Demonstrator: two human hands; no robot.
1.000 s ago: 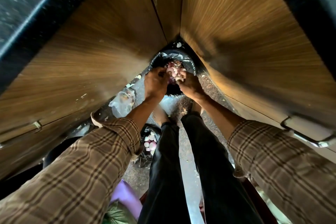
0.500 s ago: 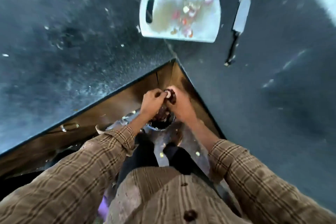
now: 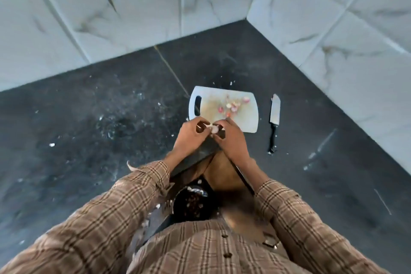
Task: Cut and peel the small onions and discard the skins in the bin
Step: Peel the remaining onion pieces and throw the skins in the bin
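Pale and pink, the small onion [image 3: 214, 128] sits pinched between both hands, just over the near edge of the dark table [image 3: 89, 131]. Loose skin could flutter onto the table or floor, since the bin [image 3: 191, 203] stands well below, by the person's legs. Left hand [image 3: 193, 134] and right hand [image 3: 229, 138] meet fingertip to fingertip, wrists angled inward, near the cutting board [image 3: 249, 118].

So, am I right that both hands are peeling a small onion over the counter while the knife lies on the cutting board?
Not quite: the head view shows the knife lying on the counter, right of the cutting board. The left hand and right hand do hold the small onion.
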